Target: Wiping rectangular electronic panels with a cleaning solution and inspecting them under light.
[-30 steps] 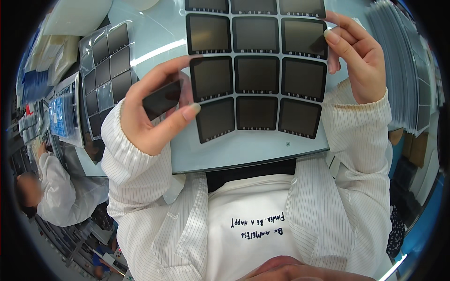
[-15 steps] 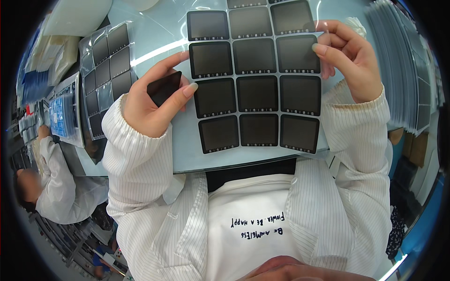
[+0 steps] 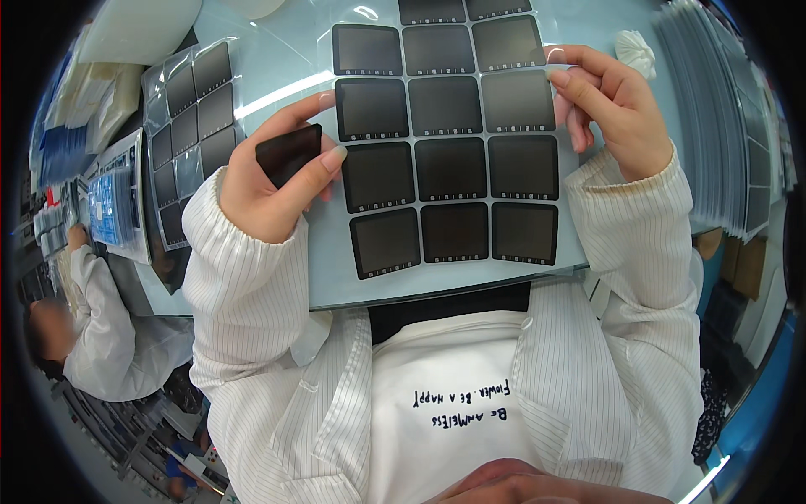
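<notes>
Dark squares being lifted from a sheet

Fingertips of the left hand [image 3: 269, 181] are pinching one loose dark square [image 3: 289, 154]; the right hand [image 3: 613, 118] is gripping the sheet [image 3: 453, 277] edge. Twelve squares are seemingly waiting, one apparently being taken off.

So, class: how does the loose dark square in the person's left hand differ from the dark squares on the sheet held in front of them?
The loose dark square is single, tilted and pinched in the left hand. The dark squares on the sheet lie flat in a neat grid, each with a pale strip along its lower edge; the loose one shows none. Both are dark, glossy, with rounded corners.
</notes>
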The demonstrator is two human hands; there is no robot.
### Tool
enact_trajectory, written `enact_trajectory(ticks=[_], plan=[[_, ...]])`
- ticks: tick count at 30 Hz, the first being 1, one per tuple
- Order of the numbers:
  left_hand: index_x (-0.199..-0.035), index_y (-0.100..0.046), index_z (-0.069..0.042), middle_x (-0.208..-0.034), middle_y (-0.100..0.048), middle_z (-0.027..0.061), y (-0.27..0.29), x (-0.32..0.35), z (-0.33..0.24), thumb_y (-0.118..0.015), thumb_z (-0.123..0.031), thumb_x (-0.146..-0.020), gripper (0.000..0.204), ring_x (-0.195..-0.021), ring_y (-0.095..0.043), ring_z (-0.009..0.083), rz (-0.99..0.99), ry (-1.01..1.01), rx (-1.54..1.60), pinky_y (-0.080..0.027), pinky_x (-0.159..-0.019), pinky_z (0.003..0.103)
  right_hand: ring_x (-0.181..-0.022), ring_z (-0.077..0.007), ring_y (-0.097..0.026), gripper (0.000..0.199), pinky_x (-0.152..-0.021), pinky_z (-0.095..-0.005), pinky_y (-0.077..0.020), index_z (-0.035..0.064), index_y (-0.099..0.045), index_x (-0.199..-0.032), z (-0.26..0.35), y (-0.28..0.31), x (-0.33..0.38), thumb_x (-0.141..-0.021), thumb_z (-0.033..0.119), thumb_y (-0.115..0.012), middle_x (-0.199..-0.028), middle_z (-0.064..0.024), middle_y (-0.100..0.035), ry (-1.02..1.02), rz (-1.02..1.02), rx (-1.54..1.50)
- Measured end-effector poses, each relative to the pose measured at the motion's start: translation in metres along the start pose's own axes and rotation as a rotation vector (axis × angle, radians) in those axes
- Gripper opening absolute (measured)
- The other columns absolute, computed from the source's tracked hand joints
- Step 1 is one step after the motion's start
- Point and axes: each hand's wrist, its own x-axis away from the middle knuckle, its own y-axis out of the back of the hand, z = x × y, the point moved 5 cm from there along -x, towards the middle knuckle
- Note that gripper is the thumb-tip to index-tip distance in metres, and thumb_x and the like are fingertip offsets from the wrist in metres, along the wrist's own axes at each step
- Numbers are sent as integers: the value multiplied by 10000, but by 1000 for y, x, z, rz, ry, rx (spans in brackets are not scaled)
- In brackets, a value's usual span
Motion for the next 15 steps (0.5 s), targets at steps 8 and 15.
enact_trajectory(ticks=[8,15], plan=[[-1294,-404,29,-679,-556,17,2,1,-4,-540,-97,-836,494,-571,-519,86,15,41,117,-397,-521,216,-381,-55,-454,406,-407,-163,-343,-25,-468,-1243,12,-2,6,-867,115,-534,-557,-18,-550,16,-44,15],[-1301,-398,27,-663,-557,34,5,-2,1,-552,-90,-813,525,-530,-513,93,-6,72,308,-382,-466,213,-383,-43,-443,426,-414,-156,-344,-56,-440,-1259,11,2,4,-870,110,-498,-547,6,-532,6,-53,-174]])
